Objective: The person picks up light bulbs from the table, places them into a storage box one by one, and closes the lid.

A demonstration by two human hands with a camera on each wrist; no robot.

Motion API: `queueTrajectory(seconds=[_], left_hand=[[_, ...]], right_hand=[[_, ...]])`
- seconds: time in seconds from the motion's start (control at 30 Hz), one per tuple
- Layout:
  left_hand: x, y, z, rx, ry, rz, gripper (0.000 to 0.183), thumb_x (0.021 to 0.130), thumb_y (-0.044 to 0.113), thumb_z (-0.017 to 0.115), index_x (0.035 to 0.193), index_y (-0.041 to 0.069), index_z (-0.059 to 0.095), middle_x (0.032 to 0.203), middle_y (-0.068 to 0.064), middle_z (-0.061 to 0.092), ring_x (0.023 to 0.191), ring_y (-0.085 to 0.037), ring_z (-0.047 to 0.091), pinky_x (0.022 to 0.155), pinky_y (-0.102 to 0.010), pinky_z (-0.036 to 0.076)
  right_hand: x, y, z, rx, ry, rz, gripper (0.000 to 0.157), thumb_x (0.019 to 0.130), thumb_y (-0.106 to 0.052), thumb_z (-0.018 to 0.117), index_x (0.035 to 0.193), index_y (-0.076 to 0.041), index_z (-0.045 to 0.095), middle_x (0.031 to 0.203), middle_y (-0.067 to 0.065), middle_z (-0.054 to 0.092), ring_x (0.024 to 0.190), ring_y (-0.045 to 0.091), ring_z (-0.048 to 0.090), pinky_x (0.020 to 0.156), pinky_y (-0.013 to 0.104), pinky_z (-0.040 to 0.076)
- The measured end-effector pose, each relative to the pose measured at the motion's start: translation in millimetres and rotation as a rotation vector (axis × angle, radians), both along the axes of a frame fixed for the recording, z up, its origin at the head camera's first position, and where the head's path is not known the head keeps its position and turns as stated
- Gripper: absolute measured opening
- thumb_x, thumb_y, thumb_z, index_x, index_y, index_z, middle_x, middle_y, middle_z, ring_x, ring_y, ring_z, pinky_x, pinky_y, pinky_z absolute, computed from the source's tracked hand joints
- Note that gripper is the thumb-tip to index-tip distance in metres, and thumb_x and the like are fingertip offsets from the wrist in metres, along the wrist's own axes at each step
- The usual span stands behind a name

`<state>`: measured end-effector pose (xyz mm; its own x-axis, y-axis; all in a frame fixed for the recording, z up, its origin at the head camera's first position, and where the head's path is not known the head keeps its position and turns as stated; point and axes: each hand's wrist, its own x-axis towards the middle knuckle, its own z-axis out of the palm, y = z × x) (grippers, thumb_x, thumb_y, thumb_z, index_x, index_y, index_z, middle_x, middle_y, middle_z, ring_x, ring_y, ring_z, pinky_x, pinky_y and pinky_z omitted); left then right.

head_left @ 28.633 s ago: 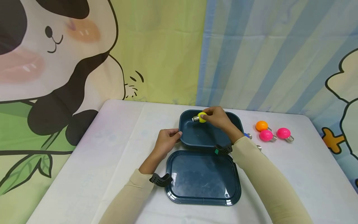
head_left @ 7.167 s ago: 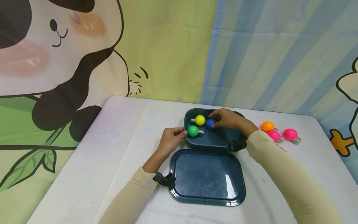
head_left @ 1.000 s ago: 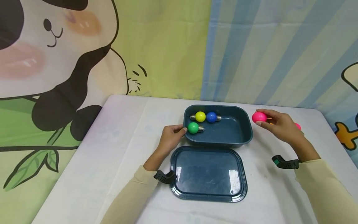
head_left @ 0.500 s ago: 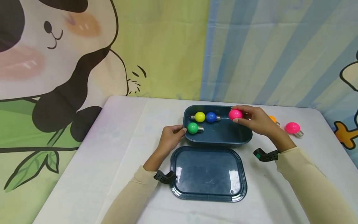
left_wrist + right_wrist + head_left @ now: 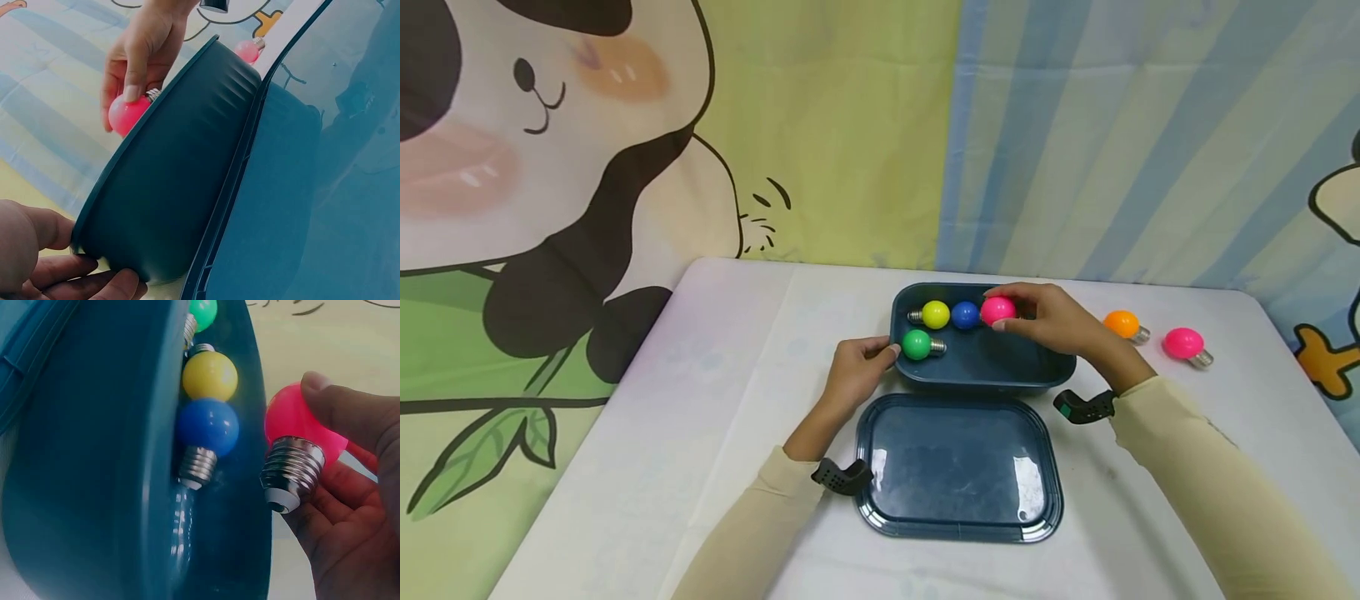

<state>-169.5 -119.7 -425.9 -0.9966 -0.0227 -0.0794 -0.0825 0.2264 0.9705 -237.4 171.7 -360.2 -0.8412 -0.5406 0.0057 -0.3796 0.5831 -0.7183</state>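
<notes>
My right hand [image 5: 1056,319] pinches a pink light bulb [image 5: 997,311] between thumb and fingers, over the dark blue container [image 5: 1000,362]. In the right wrist view the bulb's metal screw base [image 5: 294,465] points toward the camera. My left hand [image 5: 855,375] grips the container's left end, thumb at the rim and fingers beneath it in the left wrist view. Inside, a yellow bulb [image 5: 936,314] and a blue bulb [image 5: 965,315] lie in line along the far side. A green bulb [image 5: 916,344] lies in front of the yellow one.
A dark blue lid [image 5: 955,467] lies flat on the white table [image 5: 722,450], just in front of the container. To the right of the container lie an orange bulb [image 5: 1122,323] and another pink bulb [image 5: 1183,342]. A printed curtain [image 5: 842,142] hangs behind the table.
My right hand has carried the pink bulb leftward from beside the container to over it, near the blue bulb. Yellow, green and blue bulbs entered the container earlier. My left hand stays at the rim.
</notes>
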Motion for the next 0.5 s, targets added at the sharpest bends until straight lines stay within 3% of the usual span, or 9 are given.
queueTrajectory(seconds=[0.13,0.5], left_hand=[[0.6,-2,0.2,-0.003,0.0,0.006,0.036,0.094,0.019,0.064,0.12,-0.005,0.065,0.107,-0.011,0.07,0.097,-0.019,0.067,0.083,-0.033,0.056],[-1.9,-1,-1.9,0.015,-0.005,-0.005,0.035,0.093,0.017,0.064,0.119,-0.006,0.065,0.106,-0.012,0.07,0.096,-0.02,0.067,0.082,-0.031,0.056]], right_hand=[[-2.1,-9,-1.4,0.002,0.0,0.029,0.045,0.091,-0.013,0.07,0.131,0.0,0.057,0.118,0.015,0.06,0.095,0.028,0.057,0.086,0.041,0.051],[-9.5,-26,-7.0,0.057,0.0,0.073,0.047,0.089,-0.012,0.072,0.131,0.001,0.057,0.122,0.016,0.06,0.099,0.028,0.059,0.088,0.043,0.052]])
